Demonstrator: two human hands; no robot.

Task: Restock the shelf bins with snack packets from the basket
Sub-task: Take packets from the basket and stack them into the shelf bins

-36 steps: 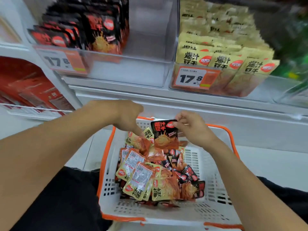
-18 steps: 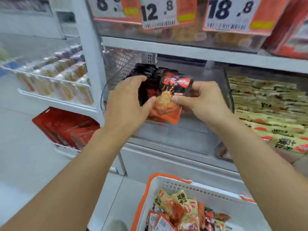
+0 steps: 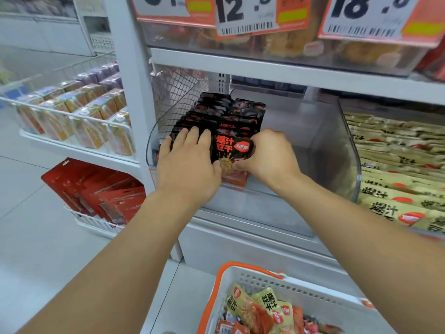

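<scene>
Since before, we lowered the packet [image 3: 230, 150] into the bin [image 3: 346, 150] mid-frame, right hand [image 3: 269, 157] pinching it, left hand [image 3: 187, 162] flat on the stack [image 3: 216, 116].

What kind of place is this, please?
Most likely a shop aisle: big price tags hang on the shelf edge, clear bins hold rows of snack packets, and a restocking basket sits below.

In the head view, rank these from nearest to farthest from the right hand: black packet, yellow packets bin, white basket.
1. black packet: pinched by the right hand, at the bin front.
2. yellow packets bin: to the right, next compartment.
3. white basket: below, at the frame bottom.
</scene>
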